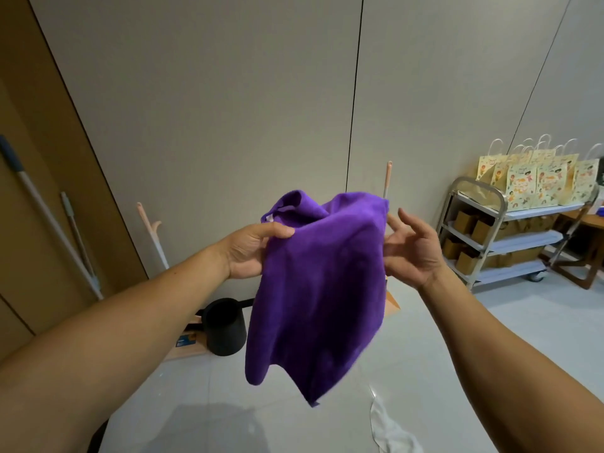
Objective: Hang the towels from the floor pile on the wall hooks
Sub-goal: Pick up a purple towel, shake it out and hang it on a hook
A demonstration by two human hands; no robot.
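A purple towel (pixel 320 282) hangs mid-frame above the floor (pixel 457 338), bunched at its top. The left hand (pixel 251 250) pinches its upper left edge, thumb on top. The right hand (pixel 411 253), fingers loosely spread, sits just beside its right edge, gripping nothing. A white towel (pixel 389 429) lies lower right.

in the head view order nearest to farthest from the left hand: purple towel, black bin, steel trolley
1. Purple fleecy towel, gripped in the left hand.
2. Black round bin, on the floor below.
3. Steel shelved trolley, far right.
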